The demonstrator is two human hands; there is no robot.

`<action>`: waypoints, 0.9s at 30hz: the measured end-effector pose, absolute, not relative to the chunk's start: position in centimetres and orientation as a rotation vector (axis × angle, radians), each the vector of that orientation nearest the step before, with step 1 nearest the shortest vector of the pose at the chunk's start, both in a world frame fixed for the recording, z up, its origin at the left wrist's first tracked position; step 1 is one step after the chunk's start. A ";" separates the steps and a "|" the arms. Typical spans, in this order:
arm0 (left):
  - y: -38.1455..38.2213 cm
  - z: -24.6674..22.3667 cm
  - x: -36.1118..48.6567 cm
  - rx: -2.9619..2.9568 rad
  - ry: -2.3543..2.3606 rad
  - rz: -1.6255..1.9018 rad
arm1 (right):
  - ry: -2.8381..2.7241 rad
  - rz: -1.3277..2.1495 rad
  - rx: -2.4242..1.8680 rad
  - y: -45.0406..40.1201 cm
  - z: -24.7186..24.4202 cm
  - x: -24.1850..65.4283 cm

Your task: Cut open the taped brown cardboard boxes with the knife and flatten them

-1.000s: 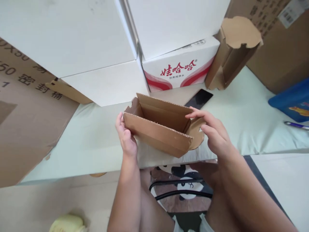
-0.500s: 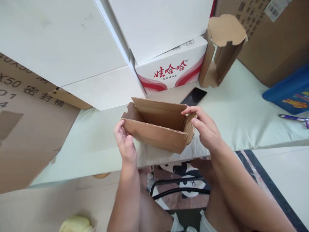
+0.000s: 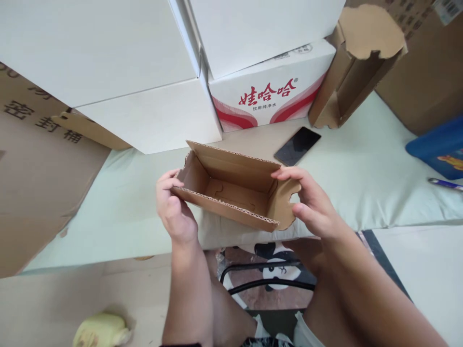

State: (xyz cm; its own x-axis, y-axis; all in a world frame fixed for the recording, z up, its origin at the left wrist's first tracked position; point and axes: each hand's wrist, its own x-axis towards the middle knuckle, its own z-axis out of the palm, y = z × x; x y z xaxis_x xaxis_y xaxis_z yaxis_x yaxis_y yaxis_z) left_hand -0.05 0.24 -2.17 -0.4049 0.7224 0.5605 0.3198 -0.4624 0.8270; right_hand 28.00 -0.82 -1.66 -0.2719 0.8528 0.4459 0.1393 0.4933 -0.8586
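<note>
A long brown cardboard box (image 3: 227,209) is held near the front edge of the cloth-covered surface, its top open so that its inner floor shows. My left hand (image 3: 175,207) grips the box's left end, fingers over the rim. At the right end my right hand (image 3: 309,200) holds the box, fingertips at the far corner and the thumb by a notched flap. Behind the box, to the right, lies a black phone (image 3: 298,146). Another cardboard box (image 3: 358,72) of similar make stands upright at the back right.
White boxes (image 3: 137,53) are stacked at the back, beside a white and red printed box (image 3: 269,94). Large brown cartons stand left and right. A blue container (image 3: 439,147) and a pen (image 3: 446,184) are at the right; a yellow item (image 3: 101,330) sits on the floor.
The held box has tilted, so more of its inside and floor shows. Its right flap has swung outward, and my left hand has shifted left. The whole view has moved slightly.
</note>
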 end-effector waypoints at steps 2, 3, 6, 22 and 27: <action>-0.3 -1.8 0.3 1.463 1.324 1.960 | -1.703 0.894 -0.856 -0.8 -1.6 27.9; -0.5 -1.7 0.3 1.450 1.283 1.976 | -1.697 0.898 -0.859 -0.8 -1.6 27.8; -1.0 -1.8 -0.1 1.438 1.255 1.954 | -1.706 0.906 -0.830 -0.8 -1.6 27.3; -1.2 -1.8 -0.6 1.471 1.306 1.813 | -1.640 0.801 -0.832 -0.9 -2.8 25.7; -1.0 -1.4 -0.4 1.384 1.176 1.960 | -1.667 0.771 -0.853 -1.1 -2.5 25.5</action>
State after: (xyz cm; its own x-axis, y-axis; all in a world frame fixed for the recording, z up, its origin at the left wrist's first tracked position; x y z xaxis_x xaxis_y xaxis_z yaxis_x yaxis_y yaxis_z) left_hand -0.35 -1.04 -1.36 -0.3843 0.7628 0.5201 0.0994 -0.5259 0.8447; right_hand 25.47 -1.07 -2.46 -0.1838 0.8408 0.5092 0.1570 0.5365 -0.8292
